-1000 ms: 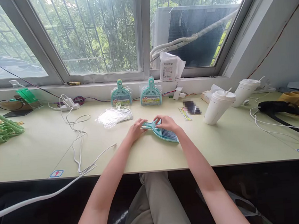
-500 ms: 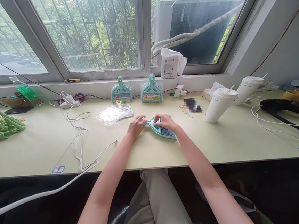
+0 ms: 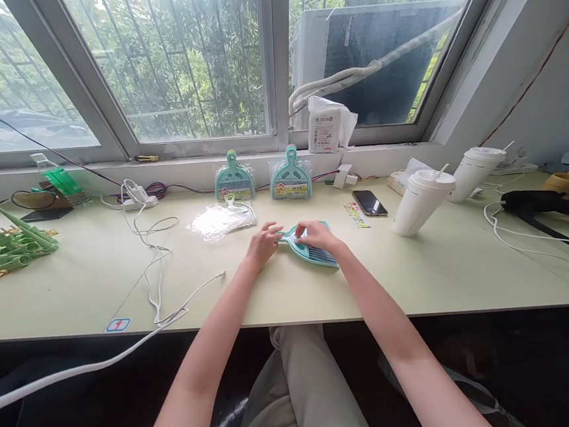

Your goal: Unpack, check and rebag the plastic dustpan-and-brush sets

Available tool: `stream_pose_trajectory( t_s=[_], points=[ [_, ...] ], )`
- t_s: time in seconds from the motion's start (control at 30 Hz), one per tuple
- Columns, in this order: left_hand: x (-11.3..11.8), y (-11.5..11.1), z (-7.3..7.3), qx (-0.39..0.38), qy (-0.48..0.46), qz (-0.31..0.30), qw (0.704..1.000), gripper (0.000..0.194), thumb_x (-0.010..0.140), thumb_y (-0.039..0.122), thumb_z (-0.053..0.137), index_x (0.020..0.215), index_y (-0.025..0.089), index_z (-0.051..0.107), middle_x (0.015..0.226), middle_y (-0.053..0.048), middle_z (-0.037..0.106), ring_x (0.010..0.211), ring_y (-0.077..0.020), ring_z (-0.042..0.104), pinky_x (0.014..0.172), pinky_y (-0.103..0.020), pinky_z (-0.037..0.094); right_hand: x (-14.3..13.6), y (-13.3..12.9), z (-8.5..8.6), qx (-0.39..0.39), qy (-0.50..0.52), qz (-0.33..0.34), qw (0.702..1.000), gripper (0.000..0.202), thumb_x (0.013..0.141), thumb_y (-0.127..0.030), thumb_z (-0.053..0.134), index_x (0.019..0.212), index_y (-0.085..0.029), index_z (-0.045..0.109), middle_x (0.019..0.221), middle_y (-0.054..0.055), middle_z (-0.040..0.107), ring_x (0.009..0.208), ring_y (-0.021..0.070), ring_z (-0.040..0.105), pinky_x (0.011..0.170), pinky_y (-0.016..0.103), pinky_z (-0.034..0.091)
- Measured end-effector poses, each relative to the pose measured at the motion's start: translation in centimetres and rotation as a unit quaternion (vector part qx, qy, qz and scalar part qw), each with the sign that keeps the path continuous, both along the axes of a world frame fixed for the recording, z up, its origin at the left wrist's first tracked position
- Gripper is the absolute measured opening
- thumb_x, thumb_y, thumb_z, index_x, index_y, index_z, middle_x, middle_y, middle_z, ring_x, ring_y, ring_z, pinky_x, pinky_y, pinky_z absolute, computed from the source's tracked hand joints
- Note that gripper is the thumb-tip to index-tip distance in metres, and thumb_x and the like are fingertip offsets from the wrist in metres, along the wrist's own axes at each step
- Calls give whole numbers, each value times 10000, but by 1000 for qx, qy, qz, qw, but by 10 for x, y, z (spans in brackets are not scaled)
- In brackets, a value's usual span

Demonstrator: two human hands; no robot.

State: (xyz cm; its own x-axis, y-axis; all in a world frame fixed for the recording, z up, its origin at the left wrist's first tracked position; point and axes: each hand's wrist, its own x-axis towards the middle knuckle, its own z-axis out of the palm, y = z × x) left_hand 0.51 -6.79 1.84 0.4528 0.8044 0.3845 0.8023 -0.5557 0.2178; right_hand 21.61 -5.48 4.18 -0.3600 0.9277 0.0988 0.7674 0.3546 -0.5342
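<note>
A teal mini dustpan with a brush nested in it lies on the table in front of me, its handle pointing left and its dark bristles to the right. My left hand is at the handle end, fingers bent around it. From above, my right hand pinches at the neck of the set with thumb and fingertips; the fingers cover part of it. Behind my left hand is a heap of clear plastic packaging. Two more packaged dustpan sets, one on the left and one on the right, lean against the sill.
To the right are a phone, a colourful label strip and two white lidded cups. White cables trail across the left side. Green rolled pieces lie far left. The table's front edge is above my lap.
The view has shifted slightly, so everything appears a little lower and further right. Both hands stay on the dustpan set, which keeps its place on the table.
</note>
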Motion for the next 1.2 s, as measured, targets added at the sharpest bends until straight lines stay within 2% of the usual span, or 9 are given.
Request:
stream_pose_trajectory(
  t_s=[0.2, 0.3, 0.4, 0.5, 0.67, 0.77, 1.0, 1.1, 1.2],
  points=[
    [8, 0, 2, 18, -222, 69, 972, 487, 788, 87, 540, 1243, 254, 590, 1456, -67, 444, 1350, -263, 383, 1105, -471, 345, -10, -5, 1, 49, -3, -74, 996, 208, 743, -319, 667, 925, -274, 577, 950, -52, 712, 907, 152, 652, 716, 229, 420],
    [18, -4, 8, -161, -430, 50, 887, 512, 871, 306, 510, 1374, 245, 438, 1373, -117, 506, 1250, -260, 502, 984, -429, 456, -24, -6, 0, 100, 52, -149, 982, 185, 800, -349, 607, 956, -269, 547, 993, -20, 702, 925, 152, 651, 743, 237, 440],
    [25, -6, 9, -375, -477, -57, 793, 458, 853, 395, 512, 1279, 228, 503, 1095, -92, 655, 1006, -230, 639, 820, -361, 533, -30, 0, -2, 131, 109, -148, 974, 208, 846, -377, 548, 1024, -273, 529, 1023, -2, 692, 893, 147, 652, 768, 239, 459],
    [20, -1, 4, -404, -515, -41, 755, 423, 744, 321, 606, 1146, 206, 543, 900, -40, 668, 839, -189, 658, 734, -314, 547, -9, 14, -7, 139, 141, -173, 965, 249, 907, -383, 437, 1098, -252, 529, 1099, 40, 672, 869, 151, 650, 784, 256, 474],
    [1, 16, -1, -344, -615, 86, 704, 366, 728, 301, 577, 1085, 236, 525, 848, -9, 642, 676, -134, 631, 637, -267, 543, 63, 32, -24, 124, -2, -401, 908, 444, 914, -322, 412, 1320, -149, 467, 1460, 205, 396, 1368, 297, 339, 996, 485, 370],
    [-8, 20, 1, -322, -656, 91, 677, 385, 741, 310, 597, 1110, 225, 527, 907, -31, 653, 687, -129, 632, 623, -253, 542, 73, 32, -30, 39, -92, -371, 923, 428, 931, -314, 395, 1314, -152, 495, 1459, 213, 402, 1367, 303, 353, 989, 513, 367],
    [-14, 20, 1, -301, -713, 86, 628, 369, 733, 225, 636, 1089, 211, 540, 896, -17, 656, 679, -112, 629, 626, -238, 541, 4, 16, -14, 36, -131, -282, 950, 247, 908, -263, 473, 1060, -255, 668, 1041, 135, 696, 1012, 241, 644, 797, 322, 470],
    [-15, 22, -3, -307, -726, 83, 610, 335, 730, 214, 648, 1052, 208, 555, 839, -5, 651, 628, -102, 615, 562, -217, 516, 2, 13, -7, 69, -48, -258, 963, 340, 960, -392, 380, 1202, -309, 604, 1177, 86, 669, 1065, 219, 626, 852, 318, 462],
    [-16, 25, -4, -309, -738, 93, 593, 276, 724, 211, 664, 984, 188, 574, 767, 1, 634, 575, -93, 596, 510, -201, 491, 20, 16, -6, 68, -6, -180, 981, 490, 955, -490, 359, 1420, -338, 393, 1493, 57, 419, 1359, 245, 392, 1061, 446, 335]
  ],
)
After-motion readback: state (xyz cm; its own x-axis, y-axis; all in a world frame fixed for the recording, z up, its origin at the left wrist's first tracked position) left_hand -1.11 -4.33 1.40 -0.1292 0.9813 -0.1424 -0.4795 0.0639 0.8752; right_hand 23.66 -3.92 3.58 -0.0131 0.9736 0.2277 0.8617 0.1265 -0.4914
